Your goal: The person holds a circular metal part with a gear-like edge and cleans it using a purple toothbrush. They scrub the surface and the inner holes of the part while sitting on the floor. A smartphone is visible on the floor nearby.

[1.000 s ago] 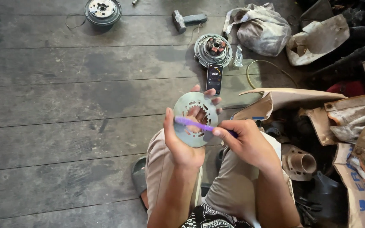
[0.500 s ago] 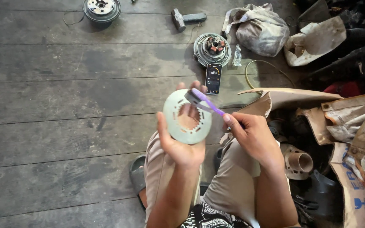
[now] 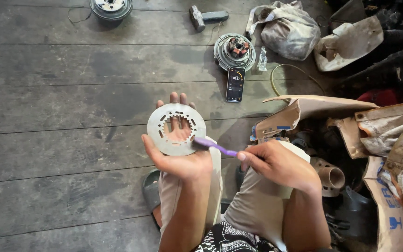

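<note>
Head view. Left hand [image 3: 183, 161]: fingers spread behind a slotted metal disc [image 3: 176, 129], cradling it upright. Right hand [image 3: 276, 163]: fingers pinched shut on a purple toothbrush [image 3: 213, 145], bristles at the disc's lower right edge. Brushing appears underway; the disc looks largely clean. Phone [image 3: 235, 84] beyond the fingertips, on the floor.

Flat round slotted metal disc [image 3: 176, 129]: pale silver-grey, dull. Thin plastic toothbrush [image 3: 213, 146] across its right edge: purple handle. Worn wooden plank floor [image 3: 71, 93]: dark grey with darker stains. Slim rectangular phone [image 3: 235, 84] on the far planks: black, screen dark with a small orange arc. Round wound motor part [image 3: 234, 50] beyond it: grey rim, reddish-brown core. Crumpled cloth sack [image 3: 291, 30] far right: dirty off-white. Torn cardboard box [image 3: 304, 112] right: tan, blue print. Shorts [image 3: 257, 205] near: khaki; shirt [image 3: 229, 240]: black-white pattern.
</note>
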